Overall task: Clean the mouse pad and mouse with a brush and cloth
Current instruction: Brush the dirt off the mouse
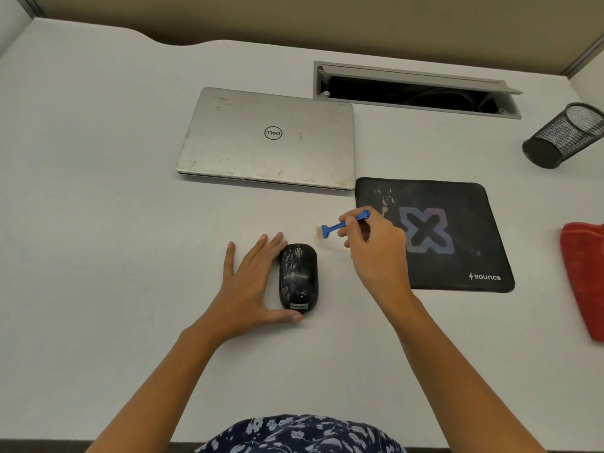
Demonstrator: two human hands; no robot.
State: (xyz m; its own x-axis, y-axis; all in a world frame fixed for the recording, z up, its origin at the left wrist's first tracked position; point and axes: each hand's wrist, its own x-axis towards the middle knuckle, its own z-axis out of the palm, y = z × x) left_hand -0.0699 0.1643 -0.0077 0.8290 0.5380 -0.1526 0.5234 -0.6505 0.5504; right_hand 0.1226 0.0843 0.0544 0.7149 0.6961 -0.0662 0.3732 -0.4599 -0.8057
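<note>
A black mouse (pixel 299 277) with a pale speckled pattern lies on the white desk, off the pad. My left hand (pixel 253 284) rests flat beside it on its left, fingers straight against its side and the thumb touching its near end. My right hand (pixel 376 248) pinches a small blue brush (pixel 343 223) by its handle, bristles pointing left above the desk, up and right of the mouse. The black mouse pad (pixel 457 223), with an X logo and pale specks at its upper left, lies to the right. A red cloth (pixel 585 276) sits at the right edge.
A closed silver laptop (pixel 268 138) lies behind the mouse. Further back is an open cable tray (pixel 415 91) set in the desk. A black mesh pen cup (pixel 565 135) lies tipped at the far right. The desk's near edge (pixel 130 441) runs along the bottom.
</note>
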